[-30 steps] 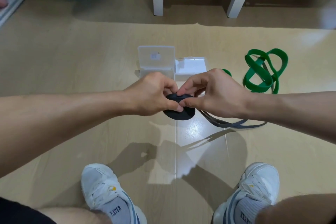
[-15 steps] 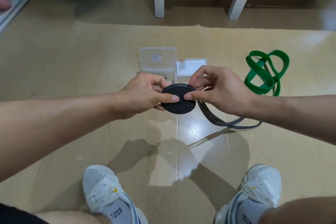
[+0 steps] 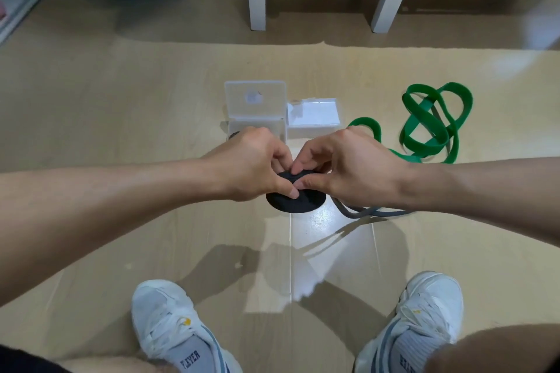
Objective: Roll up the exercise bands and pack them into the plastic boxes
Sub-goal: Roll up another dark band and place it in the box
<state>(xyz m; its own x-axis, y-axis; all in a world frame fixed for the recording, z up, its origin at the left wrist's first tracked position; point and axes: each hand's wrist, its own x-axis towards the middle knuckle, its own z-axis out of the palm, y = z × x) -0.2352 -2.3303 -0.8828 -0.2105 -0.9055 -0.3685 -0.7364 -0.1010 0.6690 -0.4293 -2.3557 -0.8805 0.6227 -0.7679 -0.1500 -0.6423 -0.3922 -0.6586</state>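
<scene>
Both hands pinch the black band coil (image 3: 295,201) tight, left hand (image 3: 253,165) and right hand (image 3: 345,166), so it can't unwind while the loose tail (image 3: 368,212) feeds in.

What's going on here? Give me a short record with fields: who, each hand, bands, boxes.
who: a person seen from above, white shoes on a wooden floor
left hand: grips the black roll
right hand: pinches the same roll
black band: mostly coiled; a loose tail trails right
green band: unrolled, tangled on the floor to the right
boxes: open box with lid up, closed box beside it, both behind the hands
</scene>
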